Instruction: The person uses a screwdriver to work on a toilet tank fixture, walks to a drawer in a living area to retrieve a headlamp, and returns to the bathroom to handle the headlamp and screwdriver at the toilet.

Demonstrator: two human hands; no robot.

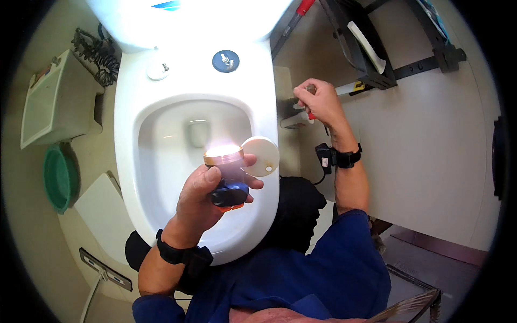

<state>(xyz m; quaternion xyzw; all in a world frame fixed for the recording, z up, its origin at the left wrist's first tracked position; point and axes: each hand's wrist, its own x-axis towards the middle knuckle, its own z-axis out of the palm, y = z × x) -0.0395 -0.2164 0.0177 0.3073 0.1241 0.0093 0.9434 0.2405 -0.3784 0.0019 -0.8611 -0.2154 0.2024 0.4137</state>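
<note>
A white toilet (199, 83) without a seat on it stands before me. In my left hand (194, 196), over the bowl, is a lit flashlight (230, 175) with a gold rim. A flat white disc (261, 156) with a small hole is held at the fingers of that same hand. At the back of the bowl rim, a white round hinge base (158, 70) sits on the left and a dark round one (225, 61) with a metal bolt on the right. Right of the toilet, my right hand (320, 102) is closed in a pinch; what it holds is too small to make out.
A black tool caddy (371, 70) stands at the far right, a red-handled tool (304, 6) near it. On the left are a small white basin (40, 105), a green tub (60, 177), a white toilet lid or seat (105, 212) and a floor squeegee (105, 269).
</note>
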